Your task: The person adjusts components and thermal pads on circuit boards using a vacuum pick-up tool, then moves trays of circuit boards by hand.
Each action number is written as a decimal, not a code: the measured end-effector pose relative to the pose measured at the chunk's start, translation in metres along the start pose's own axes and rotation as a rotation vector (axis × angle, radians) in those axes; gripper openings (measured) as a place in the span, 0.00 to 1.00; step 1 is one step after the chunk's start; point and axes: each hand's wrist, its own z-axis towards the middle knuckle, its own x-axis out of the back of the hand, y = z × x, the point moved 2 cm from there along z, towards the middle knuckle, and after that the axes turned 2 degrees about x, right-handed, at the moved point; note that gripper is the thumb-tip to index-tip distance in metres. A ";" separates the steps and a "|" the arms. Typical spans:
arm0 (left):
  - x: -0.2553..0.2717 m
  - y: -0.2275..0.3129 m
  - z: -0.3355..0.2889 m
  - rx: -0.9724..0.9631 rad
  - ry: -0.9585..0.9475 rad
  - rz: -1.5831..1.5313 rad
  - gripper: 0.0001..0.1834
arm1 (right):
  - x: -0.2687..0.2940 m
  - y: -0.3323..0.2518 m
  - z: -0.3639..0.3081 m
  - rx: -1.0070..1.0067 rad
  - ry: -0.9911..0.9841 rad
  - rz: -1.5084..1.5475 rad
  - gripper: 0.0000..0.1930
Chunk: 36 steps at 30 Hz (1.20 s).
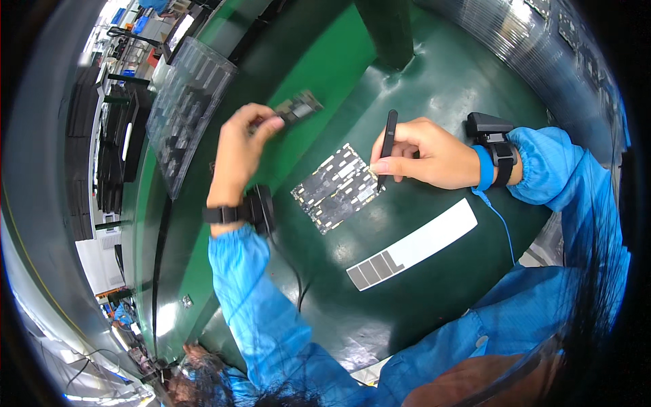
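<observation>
My left hand [245,139] is raised at the upper left, thumb and fingers pinching the end of a small circuit board [300,106], blurred by motion. In my right hand [424,150] is a slim black pen-shaped tool [389,139], held nearly upright like a pen. Its lower end is at the right corner of a flat circuit board panel [336,188], which lies slantwise on the green mat. Closer to me, a white strip [434,237] carries several dark grey rectangular stickers [376,268] at its left end.
A clear tray of boards [186,112] stands at the left, with dark stacked trays [112,146] beyond it. More clear trays [522,41] are stacked at the upper right. A dark post [385,30] rises at the back. A blue cord [502,224] hangs from my right wristband.
</observation>
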 end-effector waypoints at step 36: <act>-0.161 0.164 -0.247 0.009 -0.040 0.290 0.44 | -0.044 -0.001 -0.035 0.133 -0.204 -0.026 0.10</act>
